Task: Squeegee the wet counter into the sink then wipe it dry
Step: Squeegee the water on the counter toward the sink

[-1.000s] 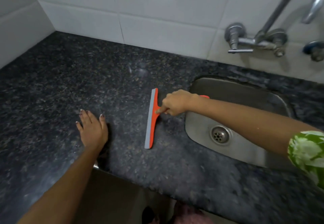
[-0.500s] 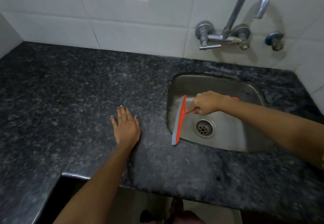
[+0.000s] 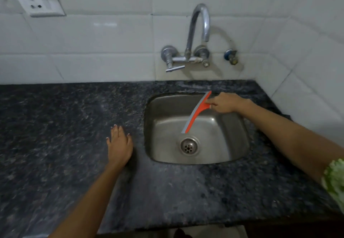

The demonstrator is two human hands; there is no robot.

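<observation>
Gripping squeegee (image 3: 195,114) over sink (image 3: 240,144): right hand (image 3: 224,104); left hand (image 3: 119,145) flat on counter (image 3: 55,126).

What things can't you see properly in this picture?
- Squeegee handle, head view: wrapped inside the right hand.
- Whether the counter is wet: its dark speckled stone is too blurry to show water.
- Left hand palm: pressed flat, facing down on the counter.
- Wall socket top: cut off by the picture's edge.
- A drying cloth: none in view.

My arms are bare to the elbow; a green-and-white patterned sleeve (image 3: 335,180) covers my right upper arm, nails painted.
</observation>
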